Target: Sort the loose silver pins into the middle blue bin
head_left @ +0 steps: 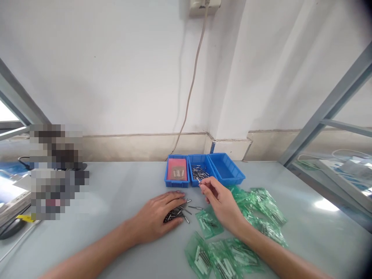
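Note:
My left hand (157,217) lies with its fingers spread over a loose pile of thin metal pins (178,213) on the table; part of the pile is hidden under the palm. A few pins stick out to the right of the fingers. My right hand (219,199) is closed in a pinch in front of the middle blue bin (207,183). A small metal pin (199,181) shows at its thumb and fingertip. That bin holds many similar pins (200,172). Just below the right hand lies a green plastic bag (207,223) with pins inside.
The left blue bin (177,185) holds a pink sheet with a small clear packet; the right blue bin (228,168) stands beside the middle one. Several green bags (263,203) of parts lie around my right forearm. A blurred-out person (58,174) is at the far left.

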Tool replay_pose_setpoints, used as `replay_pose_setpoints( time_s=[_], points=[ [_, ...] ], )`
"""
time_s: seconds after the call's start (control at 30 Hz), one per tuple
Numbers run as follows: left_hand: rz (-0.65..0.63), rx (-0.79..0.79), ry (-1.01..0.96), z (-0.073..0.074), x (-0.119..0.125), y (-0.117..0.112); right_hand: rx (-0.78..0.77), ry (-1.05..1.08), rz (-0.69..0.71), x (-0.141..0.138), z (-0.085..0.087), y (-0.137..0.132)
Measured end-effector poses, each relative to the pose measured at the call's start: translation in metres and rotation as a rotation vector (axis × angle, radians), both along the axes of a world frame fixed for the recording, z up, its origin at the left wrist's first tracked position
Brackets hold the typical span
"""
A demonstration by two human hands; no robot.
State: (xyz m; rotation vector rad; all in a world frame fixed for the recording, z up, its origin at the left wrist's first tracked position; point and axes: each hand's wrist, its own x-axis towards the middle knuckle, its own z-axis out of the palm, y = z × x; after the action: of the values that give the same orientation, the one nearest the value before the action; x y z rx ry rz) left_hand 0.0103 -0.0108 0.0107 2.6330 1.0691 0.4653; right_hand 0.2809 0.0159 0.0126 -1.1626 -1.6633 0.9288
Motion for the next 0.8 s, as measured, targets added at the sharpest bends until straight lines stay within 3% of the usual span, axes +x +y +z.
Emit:
replay_pose_setpoints(
  time_s=[0.2,0.33,0.43,0.6,0.8],
  points=[
    [-0.012,0.008,-0.022,0.000,0.000,-0.001,-0.209,0.206,-0.024,-0.003,0.004,0.008],
    [-0.014,0.014,-0.035,-0.001,-0.001,-0.002,-0.142,0.315,-0.052,-0.006,0.006,0.009],
    [-0.012,0.016,-0.045,-0.002,-0.001,-0.002,0.019,0.118,-0.043,-0.004,0.005,0.006],
    [0.040,0.044,-0.068,-0.005,-0.001,-0.002,0.275,-0.465,0.149,-0.001,-0.002,-0.003],
    [0.072,0.063,-0.069,-0.002,0.002,-0.002,0.279,-0.653,0.255,-0.005,-0.004,-0.008]
  ],
)
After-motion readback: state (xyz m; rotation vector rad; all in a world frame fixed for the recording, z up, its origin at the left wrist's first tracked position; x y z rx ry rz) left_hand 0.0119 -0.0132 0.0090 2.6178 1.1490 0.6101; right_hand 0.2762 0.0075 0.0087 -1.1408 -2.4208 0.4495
